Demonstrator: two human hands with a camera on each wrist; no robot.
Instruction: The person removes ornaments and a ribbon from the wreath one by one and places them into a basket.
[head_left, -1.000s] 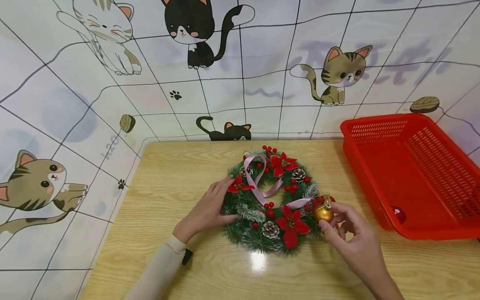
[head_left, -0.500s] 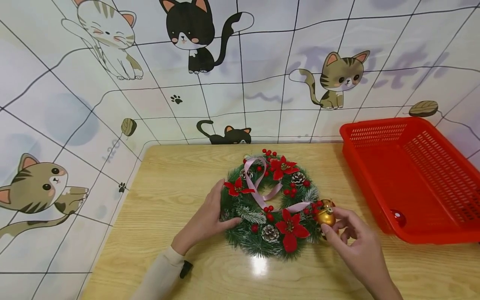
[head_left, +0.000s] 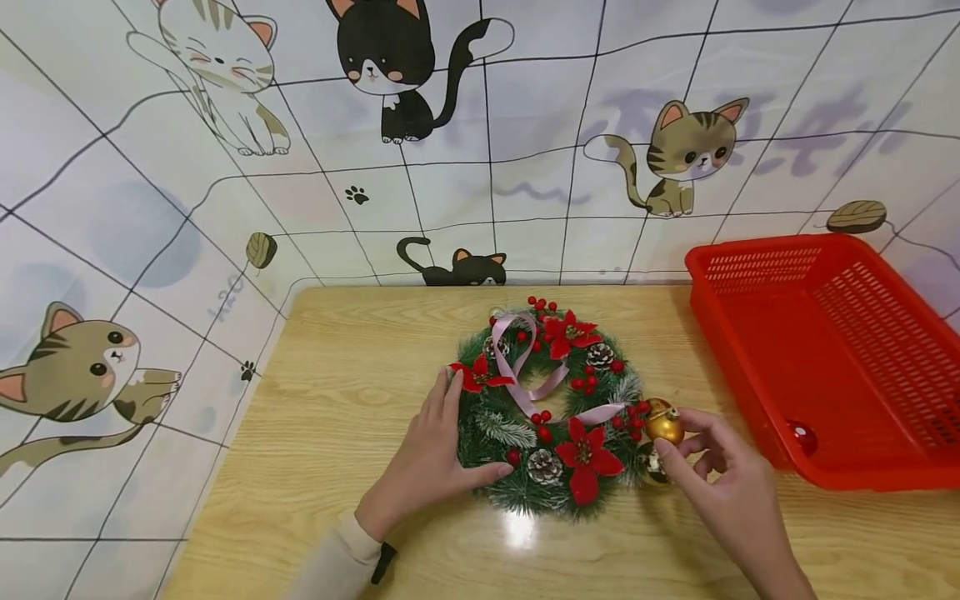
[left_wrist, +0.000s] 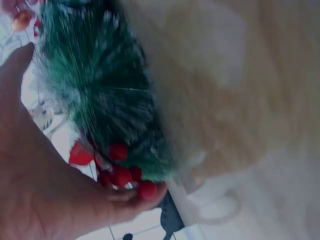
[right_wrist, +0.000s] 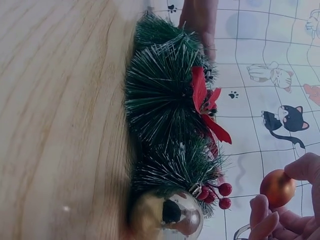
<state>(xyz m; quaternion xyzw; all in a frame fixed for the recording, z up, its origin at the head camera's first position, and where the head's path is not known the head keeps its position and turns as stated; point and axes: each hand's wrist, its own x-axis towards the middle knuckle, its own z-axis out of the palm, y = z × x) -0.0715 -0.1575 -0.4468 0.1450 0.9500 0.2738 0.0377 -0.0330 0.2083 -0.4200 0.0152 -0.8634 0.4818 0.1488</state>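
Observation:
In the head view a green Christmas wreath [head_left: 504, 429] lies on the table, dressed with red poinsettias, pinecones, red berries and a pink ribbon [head_left: 502, 337]. My left hand [head_left: 427, 467] rests on its left side, fingers extended along the edge and thumb reaching over the needles. Between thumb and fingertips, my right hand [head_left: 731, 487] pinches a gold bauble [head_left: 665, 426] just right of the wreath. A shiny gold bauble [head_left: 654, 463] sits at the wreath's right edge, partly hidden; the right wrist view shows this glossy bauble [right_wrist: 170, 216] low beside the needles.
At the right stands a red plastic basket [head_left: 832, 358] with a red bauble [head_left: 802, 437] in its near left corner. A cat-patterned wall covering [head_left: 540, 183] rises behind the wooden table [head_left: 345, 350] and along its left side.
My right hand has drawn the gold bauble slightly right, away from the berries, and the shiny one below shows more. My left thumb has slid further over the wreath.

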